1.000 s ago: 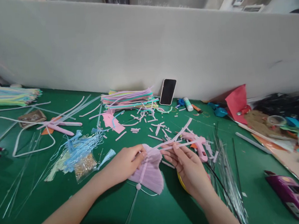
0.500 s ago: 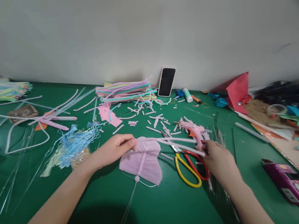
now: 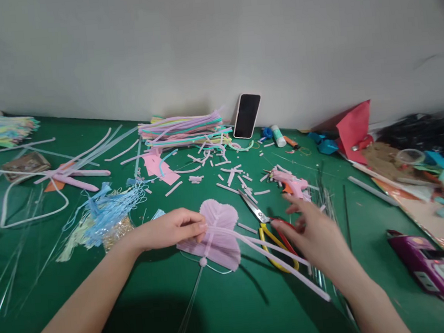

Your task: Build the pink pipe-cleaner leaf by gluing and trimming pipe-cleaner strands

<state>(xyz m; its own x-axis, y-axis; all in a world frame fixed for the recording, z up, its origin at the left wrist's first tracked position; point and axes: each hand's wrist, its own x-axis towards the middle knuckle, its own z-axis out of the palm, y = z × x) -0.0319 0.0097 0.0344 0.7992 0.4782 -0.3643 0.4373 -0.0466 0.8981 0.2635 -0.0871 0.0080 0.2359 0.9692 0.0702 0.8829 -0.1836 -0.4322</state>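
Pinched together, the fingers of my left hand (image 3: pixel 184 228) hold the ends of pale pink pipe cleaners (image 3: pixel 280 254) above a pleated pink fan shape (image 3: pixel 223 244). The strips stretch out to the right, their far ends free. My right hand (image 3: pixel 308 226) has its fingers apart and holds nothing; it hovers over the handles of scissors (image 3: pixel 263 214) with one yellow and one red grip. Just beyond it lies a pink glue gun (image 3: pixel 295 185), partly behind the fingers. A small round bead (image 3: pixel 203 262) sits at the base of the fan shape.
Pipe cleaner bundles (image 3: pixel 187 128) and a leaning phone (image 3: pixel 247 115) stand near the wall. Blue tassels (image 3: pixel 111 212) lie left, cut scraps in the middle, and a purple device (image 3: pixel 433 267) with a cable at right.
My right hand has let go of the strips and opened. The strips' free ends now hang lower and nearer me. My left hand has shifted slightly down, over the fan shape.
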